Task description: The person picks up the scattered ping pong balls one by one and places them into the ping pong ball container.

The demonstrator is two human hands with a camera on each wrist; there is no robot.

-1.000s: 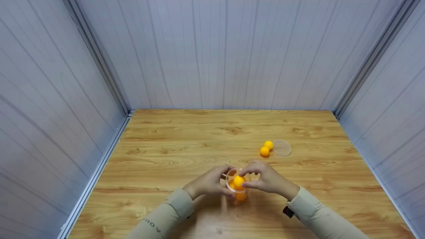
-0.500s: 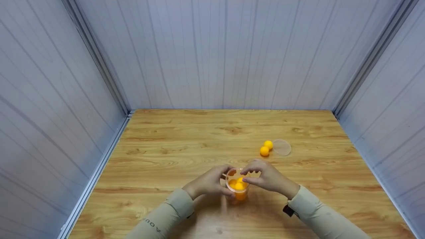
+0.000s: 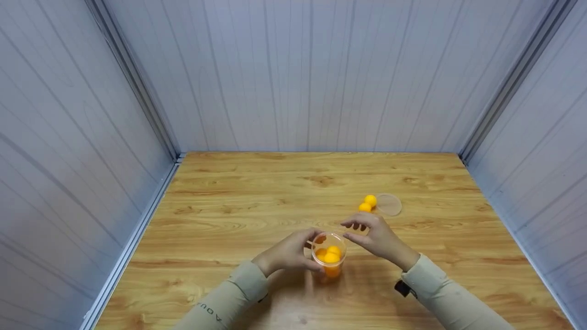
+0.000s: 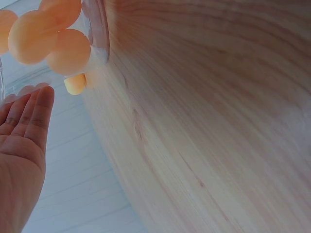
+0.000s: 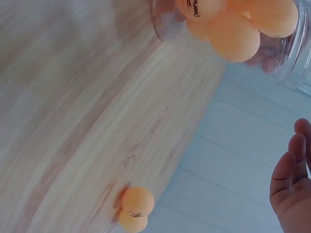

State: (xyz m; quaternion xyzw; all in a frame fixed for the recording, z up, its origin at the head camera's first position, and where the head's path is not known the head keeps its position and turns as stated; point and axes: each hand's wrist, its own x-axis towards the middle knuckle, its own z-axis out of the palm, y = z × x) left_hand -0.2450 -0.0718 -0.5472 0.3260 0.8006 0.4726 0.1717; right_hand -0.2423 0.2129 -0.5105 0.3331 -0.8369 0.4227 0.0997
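A clear plastic jar [image 3: 329,241] with an uncovered round mouth stands on the wooden table and contains several orange ping-pong balls [image 3: 332,258]. Thumb and fingers of my left hand [image 3: 290,251] grip the jar from its left side. To the right of the rim, my right hand [image 3: 379,236] is raised with nothing in it, thumb and fingers apart. In the right wrist view, dark print shows on a ball [image 5: 201,7] inside the jar, and the fingers [image 5: 286,172] of my right hand are away from the wall.
Behind my right hand, two loose ping-pong balls [image 3: 370,200] lie together on the table [image 3: 238,197]. Beside them is a flat, clear round lid [image 3: 389,204]. Pale panel walls [image 3: 293,82] enclose the table at the back and sides.
My right hand has released a ping-pong ball into the jar, then drawn back up and to the right towards the loose balls. My left hand and the jar have stayed in place.
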